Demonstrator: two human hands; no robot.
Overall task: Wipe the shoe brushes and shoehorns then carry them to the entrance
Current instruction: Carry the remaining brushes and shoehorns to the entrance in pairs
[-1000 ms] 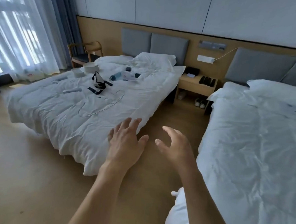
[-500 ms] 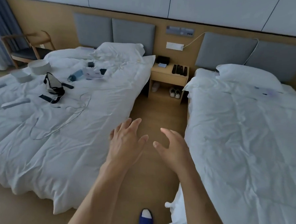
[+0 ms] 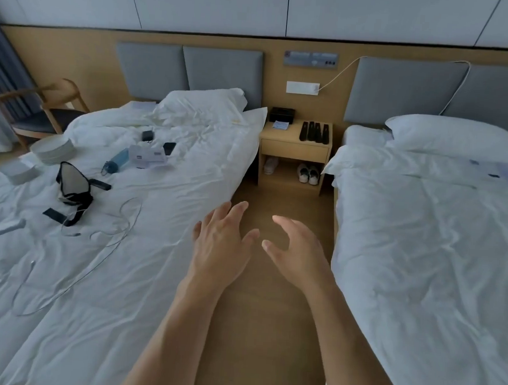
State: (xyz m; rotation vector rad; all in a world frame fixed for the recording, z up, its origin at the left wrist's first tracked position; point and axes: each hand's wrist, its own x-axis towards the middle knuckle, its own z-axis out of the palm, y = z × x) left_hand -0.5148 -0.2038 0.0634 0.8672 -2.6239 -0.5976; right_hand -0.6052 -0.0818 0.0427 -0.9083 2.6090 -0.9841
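Between the two beds, your left hand (image 3: pixel 218 243) and right hand (image 3: pixel 298 251) hang over the floor (image 3: pixel 268 327) of the aisle, both empty, fingers spread loose and wide, thumbs nearly meeting but apart. Straight ahead at 12 o'clock stands the nightstand (image 3: pixel 294 148), and on its top, toward the right side, lies a row of dark, slender pieces (image 3: pixel 315 132) side by side (presumably the shoe brushes and shoehorns, though too small to tell which is which). Nothing has been wiped yet, by the look of it, and no cloth shows in either hand.

Mind the risks. You have nothing to wipe with, so reaching the nightstand bare-handed could cost you a second trip. The pieces lie close together near the edge, so a hasty scoop could knock one to the floor. At 10 o'clock a loose cable (image 3: pixel 101 242) trails across the left bed (image 3: pixel 152 275); brushing it could drag the clutter with it.
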